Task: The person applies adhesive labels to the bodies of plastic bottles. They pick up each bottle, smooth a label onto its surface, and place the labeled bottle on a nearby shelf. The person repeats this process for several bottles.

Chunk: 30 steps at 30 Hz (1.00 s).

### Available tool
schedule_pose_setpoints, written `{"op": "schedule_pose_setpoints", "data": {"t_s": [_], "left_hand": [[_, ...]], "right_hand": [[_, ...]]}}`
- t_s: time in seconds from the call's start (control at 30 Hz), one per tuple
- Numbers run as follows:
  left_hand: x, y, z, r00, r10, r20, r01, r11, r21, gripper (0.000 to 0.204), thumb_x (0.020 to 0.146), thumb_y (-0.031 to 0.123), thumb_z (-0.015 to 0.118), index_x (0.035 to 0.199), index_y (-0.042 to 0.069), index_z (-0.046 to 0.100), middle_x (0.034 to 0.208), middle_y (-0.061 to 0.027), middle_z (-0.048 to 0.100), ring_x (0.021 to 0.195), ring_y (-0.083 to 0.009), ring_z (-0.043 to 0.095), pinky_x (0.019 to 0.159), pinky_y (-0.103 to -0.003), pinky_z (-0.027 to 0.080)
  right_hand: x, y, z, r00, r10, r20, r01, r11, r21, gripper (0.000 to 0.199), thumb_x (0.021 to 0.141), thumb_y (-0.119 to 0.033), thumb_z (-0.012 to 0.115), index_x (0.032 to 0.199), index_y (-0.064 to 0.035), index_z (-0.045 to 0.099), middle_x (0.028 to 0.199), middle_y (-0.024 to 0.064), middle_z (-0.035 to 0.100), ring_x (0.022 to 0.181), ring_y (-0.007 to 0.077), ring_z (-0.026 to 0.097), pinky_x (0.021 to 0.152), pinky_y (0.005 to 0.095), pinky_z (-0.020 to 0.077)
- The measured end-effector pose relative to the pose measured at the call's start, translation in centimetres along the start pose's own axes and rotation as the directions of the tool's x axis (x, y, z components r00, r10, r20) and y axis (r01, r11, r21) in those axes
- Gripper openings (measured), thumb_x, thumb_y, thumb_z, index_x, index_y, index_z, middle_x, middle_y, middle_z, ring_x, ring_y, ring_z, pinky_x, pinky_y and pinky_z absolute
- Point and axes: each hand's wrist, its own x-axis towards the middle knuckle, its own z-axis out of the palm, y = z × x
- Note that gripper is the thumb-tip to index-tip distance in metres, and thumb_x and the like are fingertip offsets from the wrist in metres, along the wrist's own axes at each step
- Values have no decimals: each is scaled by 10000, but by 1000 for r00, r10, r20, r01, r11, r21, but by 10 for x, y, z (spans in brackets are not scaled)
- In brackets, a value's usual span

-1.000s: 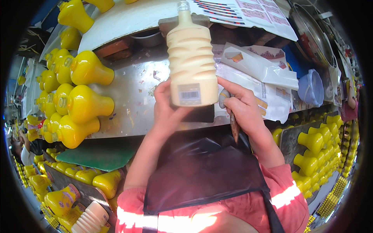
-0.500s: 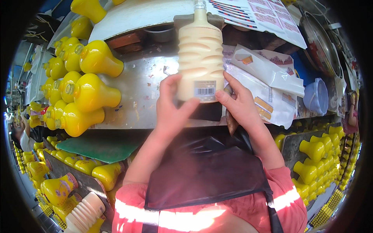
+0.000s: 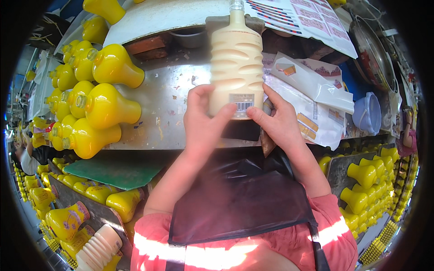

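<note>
Both hands grasp the lower end of one cream-coloured ribbed bottle (image 3: pixel 236 67) with a clear threaded neck, which lies at the upper centre of the frame, neck toward the top edge. The left hand (image 3: pixel 200 113) curls its fingers along the bottle's left side, its thumb at the lower left corner of a silvery rectangular barcode label (image 3: pixel 242 98). The right hand (image 3: pixel 280 119) holds the right side, its thumb near the label's lower right corner; a brown pointed tool (image 3: pixel 267 144) sticks out beneath that hand, though how it is gripped is hidden. Behind the bottle's shoulder sits a dark grey block (image 3: pixel 216 23). Whether the bottle's base touches the scuffed silver metal table (image 3: pixel 165 110) cannot be told.

Glossy yellow flared glass bottles (image 3: pixel 118 66) lie stacked at the left of the frame. Printed sheets (image 3: pixel 312 20) spread across the upper right, with crumpled white backing paper (image 3: pixel 312 86) below them and a pale blue plastic bucket (image 3: pixel 367 114) farther right. A green board (image 3: pixel 117 170) lies left of the forearms. At the lower left, another cream ribbed bottle (image 3: pixel 99 249) rests near a yellow bottle with purple decoration (image 3: pixel 67 221).
</note>
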Motion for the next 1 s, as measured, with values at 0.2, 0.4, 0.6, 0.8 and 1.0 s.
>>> {"op": "schedule_pose_setpoints", "data": {"t_s": [0.2,0.4,0.6,0.8,1.0], "left_hand": [[0,1,2,999,-39,-31,35,994,-107,535,843,48,789,1273,3,473,1246,-134,593,1166,-183,584,994,-316,489],[-1,0,2,999,-44,-14,42,991,-126,542,861,42,769,1297,6,448,1277,-135,574,1166,-177,577,985,-312,494],[-2,-5,3,999,-36,-13,30,954,-297,546,885,44,751,1318,8,420,1307,-149,563,1172,-179,573,979,-310,496],[-3,-4,6,1000,-23,-12,21,988,-151,544,880,46,759,1305,8,420,1277,-160,597,1150,-184,592,975,-316,502],[-2,-1,5,1000,-28,-8,26,986,-164,544,878,50,761,1302,7,422,1263,-166,606,1131,-181,603,959,-315,512]], "right_hand": [[1,-5,1,1000,-13,-1,13,1000,-2,766,798,-345,788,1404,59,552,1213,250,703,1124,286,693,961,361,514],[0,-10,-7,996,20,83,-11,995,-104,755,893,-261,785,1462,113,460,1308,161,639,1175,156,578,1020,302,461],[1,-4,-4,999,16,46,-18,999,28,683,900,-341,737,1398,83,535,1188,214,692,1068,242,663,944,330,501],[0,-5,2,999,-36,-20,34,997,-68,673,878,-376,728,1372,55,573,1143,248,712,1042,306,704,915,359,517],[0,-9,-1,999,-20,25,22,997,-69,663,915,-310,738,1418,69,530,1205,177,689,1089,201,636,954,321,496]]}}
